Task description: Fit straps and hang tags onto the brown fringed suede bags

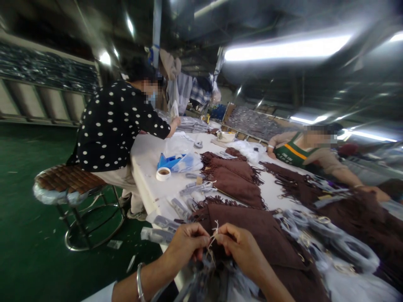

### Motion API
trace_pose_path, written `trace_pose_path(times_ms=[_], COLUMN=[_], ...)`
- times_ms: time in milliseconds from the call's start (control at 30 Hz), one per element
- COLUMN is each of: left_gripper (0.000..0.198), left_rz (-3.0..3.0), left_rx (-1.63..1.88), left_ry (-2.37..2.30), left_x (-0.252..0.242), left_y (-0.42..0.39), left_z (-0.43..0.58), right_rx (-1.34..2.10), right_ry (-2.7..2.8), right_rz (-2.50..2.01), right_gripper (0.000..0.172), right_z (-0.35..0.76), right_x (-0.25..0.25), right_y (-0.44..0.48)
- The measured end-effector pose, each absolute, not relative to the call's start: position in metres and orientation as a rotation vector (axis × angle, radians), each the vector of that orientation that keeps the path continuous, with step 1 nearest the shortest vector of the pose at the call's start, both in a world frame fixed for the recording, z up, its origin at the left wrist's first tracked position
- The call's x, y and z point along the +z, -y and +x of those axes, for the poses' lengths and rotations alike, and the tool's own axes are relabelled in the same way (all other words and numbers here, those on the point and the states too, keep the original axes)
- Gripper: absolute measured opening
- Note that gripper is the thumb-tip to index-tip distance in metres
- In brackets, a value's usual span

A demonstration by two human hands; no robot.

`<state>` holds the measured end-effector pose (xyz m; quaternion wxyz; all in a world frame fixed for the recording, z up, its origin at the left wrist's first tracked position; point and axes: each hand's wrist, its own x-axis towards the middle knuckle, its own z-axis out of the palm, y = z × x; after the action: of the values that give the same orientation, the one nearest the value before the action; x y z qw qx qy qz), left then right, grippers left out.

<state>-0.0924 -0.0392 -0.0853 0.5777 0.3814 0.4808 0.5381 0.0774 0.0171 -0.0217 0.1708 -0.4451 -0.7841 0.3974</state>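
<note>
Above the near edge of the table, my left hand and my right hand meet, fingertips nearly touching. Both pinch a thin white string, whose loose ends stick up and hang down between them. Under the hands lie grey plastic-wrapped pieces, too blurred to make out in detail. Just beyond, a dark brown fringed bag lies flat on the table. More plastic-wrapped grey straps are beside my left hand.
White table holds more brown fringed bags, a tape roll, a blue tape dispenser and wrapped straps. One person sits at left, another across at right. A stool stands left.
</note>
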Motion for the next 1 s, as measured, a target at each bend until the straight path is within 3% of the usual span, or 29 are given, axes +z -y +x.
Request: trace_pose_path(times_ms=[233,367,467,600,667,733,800,1000], left_gripper=[0.018,0.022,0.025,0.029,0.028,0.024,0.025,0.053], left_rz=[0.780,0.775,0.817,0.756,0.773,0.831,0.899,1.070], left_rx=[1.194,1.057,1.067,1.147,1.175,1.164,1.133,0.925], left_ry=[-0.832,-0.750,-0.770,-0.748,-0.756,-0.767,-0.777,-0.852], left_x=[-0.084,-0.085,-0.089,-0.088,-0.083,-0.076,-0.069,-0.064], left_y=[0.042,0.041,0.040,0.042,0.044,0.046,0.047,0.047], left_z=[-0.099,-0.104,-0.104,-0.101,-0.102,-0.106,-0.112,-0.119], right_rx=[0.474,0.342,0.187,-0.255,-0.412,-0.465,-0.440,-0.099], right_ry=[2.473,2.504,2.478,2.474,2.443,2.418,2.403,2.469], right_rz=[-1.212,-1.087,-0.964,-0.985,-1.067,-1.141,-1.156,-1.099], right_gripper=[0.018,0.016,0.014,0.026,0.022,0.015,0.019,0.022], right_z=[0.069,0.081,0.098,0.106,0.101,0.096,0.097,0.110], right_x=[-0.028,-0.037,-0.054,-0.089,-0.102,-0.108,-0.107,-0.068], right_y=[-0.006,0.009,0.027,0.052,0.060,0.065,0.066,0.056])
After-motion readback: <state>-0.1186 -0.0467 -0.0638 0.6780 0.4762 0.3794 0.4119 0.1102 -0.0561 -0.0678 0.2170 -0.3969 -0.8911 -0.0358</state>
